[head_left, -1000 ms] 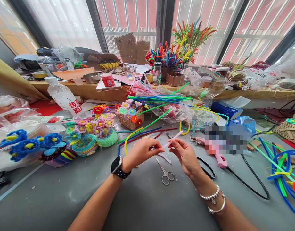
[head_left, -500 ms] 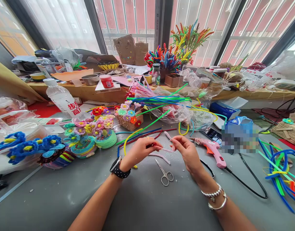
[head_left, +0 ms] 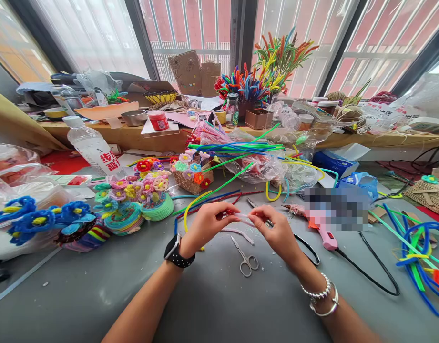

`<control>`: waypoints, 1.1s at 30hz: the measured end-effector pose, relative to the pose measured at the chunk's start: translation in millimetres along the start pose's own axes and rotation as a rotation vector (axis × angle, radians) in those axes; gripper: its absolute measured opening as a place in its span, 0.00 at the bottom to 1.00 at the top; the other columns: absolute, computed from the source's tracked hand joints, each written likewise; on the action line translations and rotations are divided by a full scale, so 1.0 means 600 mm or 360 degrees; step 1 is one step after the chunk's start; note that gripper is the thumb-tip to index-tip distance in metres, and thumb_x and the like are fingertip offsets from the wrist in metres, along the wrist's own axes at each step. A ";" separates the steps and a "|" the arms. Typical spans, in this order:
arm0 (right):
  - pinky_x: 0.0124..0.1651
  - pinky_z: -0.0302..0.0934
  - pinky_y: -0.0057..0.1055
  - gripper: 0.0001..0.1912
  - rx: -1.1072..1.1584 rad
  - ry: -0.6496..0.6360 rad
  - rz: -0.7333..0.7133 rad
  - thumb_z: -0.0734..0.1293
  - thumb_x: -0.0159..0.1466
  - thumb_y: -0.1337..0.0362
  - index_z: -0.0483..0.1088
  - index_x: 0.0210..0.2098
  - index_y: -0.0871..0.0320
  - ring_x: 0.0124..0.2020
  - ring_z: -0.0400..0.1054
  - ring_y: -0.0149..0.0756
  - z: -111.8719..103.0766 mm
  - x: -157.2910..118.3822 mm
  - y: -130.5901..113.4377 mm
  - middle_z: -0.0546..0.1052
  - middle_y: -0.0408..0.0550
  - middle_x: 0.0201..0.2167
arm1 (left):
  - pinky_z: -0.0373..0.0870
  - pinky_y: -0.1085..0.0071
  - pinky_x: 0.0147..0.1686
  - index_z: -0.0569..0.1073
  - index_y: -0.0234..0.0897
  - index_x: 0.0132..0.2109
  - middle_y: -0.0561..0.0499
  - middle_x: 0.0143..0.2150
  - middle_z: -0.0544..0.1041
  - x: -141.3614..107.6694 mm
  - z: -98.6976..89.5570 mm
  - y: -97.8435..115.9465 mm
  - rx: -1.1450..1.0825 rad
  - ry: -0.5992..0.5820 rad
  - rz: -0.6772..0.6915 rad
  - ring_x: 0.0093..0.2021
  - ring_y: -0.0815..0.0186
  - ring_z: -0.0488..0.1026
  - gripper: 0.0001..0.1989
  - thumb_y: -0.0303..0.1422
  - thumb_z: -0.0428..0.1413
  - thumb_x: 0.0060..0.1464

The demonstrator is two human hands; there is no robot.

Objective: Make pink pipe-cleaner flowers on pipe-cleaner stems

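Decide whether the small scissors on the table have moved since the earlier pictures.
No: the small scissors keep the same place relative to the pink glue gun; no shift shows.

Clear plastic bottle w/ white cap [head_left: 93,147], L of & beyond fingers [head_left: 260,213]: lg red Chinese chars, prob. 步高, tilted. Round red jar w/ white lid [head_left: 158,120], farther back L: sm. print, illegible. White plastic bag [head_left: 394,111], far R: red lettering, unreadable.

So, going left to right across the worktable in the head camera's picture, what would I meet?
Fuzzy blue flowers, mint-green flower pot, left hand, pale pink stem held by both hands, right hand, pink glue gun, tied bundle of coloured stems.
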State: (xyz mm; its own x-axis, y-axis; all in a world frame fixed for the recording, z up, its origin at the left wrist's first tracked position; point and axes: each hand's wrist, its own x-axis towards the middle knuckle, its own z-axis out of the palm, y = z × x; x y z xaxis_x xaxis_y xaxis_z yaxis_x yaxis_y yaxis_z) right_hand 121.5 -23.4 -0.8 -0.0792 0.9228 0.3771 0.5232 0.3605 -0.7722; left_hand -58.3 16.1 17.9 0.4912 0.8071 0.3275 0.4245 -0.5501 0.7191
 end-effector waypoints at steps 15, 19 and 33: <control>0.30 0.56 0.26 0.10 -0.0010 -0.0092 0.0027 0.59 0.60 0.61 0.69 0.27 0.58 0.26 0.62 0.31 0.011 0.000 0.005 0.71 0.44 0.24 | 0.62 0.78 0.28 0.73 0.36 0.33 0.53 0.28 0.75 0.000 -0.001 -0.003 0.0185 -0.0034 0.0090 0.27 0.72 0.68 0.08 0.35 0.53 0.49; 0.30 0.57 0.26 0.10 0.0036 -0.0145 0.0078 0.60 0.59 0.60 0.69 0.28 0.58 0.27 0.63 0.32 0.011 0.001 0.004 0.72 0.45 0.25 | 0.63 0.75 0.32 0.74 0.36 0.33 0.50 0.29 0.75 -0.002 -0.003 -0.002 0.0368 -0.0028 0.0278 0.30 0.69 0.69 0.08 0.35 0.54 0.48; 0.36 0.61 0.29 0.16 0.0034 -0.0122 -0.0100 0.65 0.55 0.58 0.69 0.40 0.58 0.30 0.65 0.32 -0.001 0.003 0.002 0.70 0.47 0.31 | 0.63 0.76 0.28 0.75 0.36 0.30 0.50 0.26 0.76 0.002 -0.008 0.002 0.0128 0.0131 0.0121 0.27 0.70 0.68 0.08 0.35 0.54 0.48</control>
State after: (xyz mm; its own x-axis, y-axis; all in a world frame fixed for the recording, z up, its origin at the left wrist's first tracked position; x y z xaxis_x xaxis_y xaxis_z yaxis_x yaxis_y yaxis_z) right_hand 122.7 -21.2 -0.9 -0.1765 0.9057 0.3855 0.4973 0.4200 -0.7591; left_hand -60.9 17.4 21.7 0.4619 0.7753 0.4308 0.4495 -0.6233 0.6399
